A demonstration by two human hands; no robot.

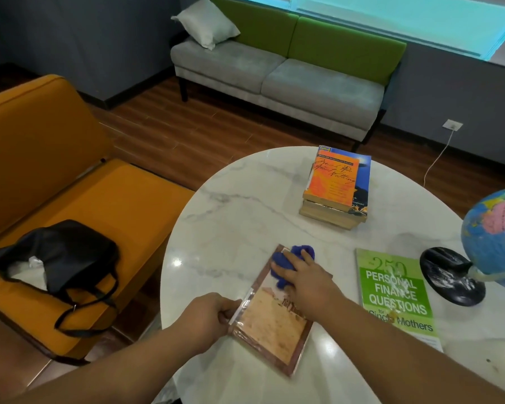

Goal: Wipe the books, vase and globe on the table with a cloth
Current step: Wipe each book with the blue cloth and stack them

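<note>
A brown book (274,325) with a tan cover lies near the front of the round marble table (245,205). My left hand (213,313) grips its left edge. My right hand (306,281) presses a blue cloth (289,258) onto the book's far end, fingers fairly straight. A green book (397,295) lies flat to the right. A stack of books (337,185) with an orange one on top stands further back. The globe (496,240) on its black base (449,275) stands at the right edge. A clear glass vase (403,243), hard to make out, stands behind the green book.
An orange sofa (70,170) with a black bag (62,258) on it stands left of the table. A grey and green couch (289,74) with a white pillow (207,23) sits along the far wall. A white cable (438,158) runs from a wall socket.
</note>
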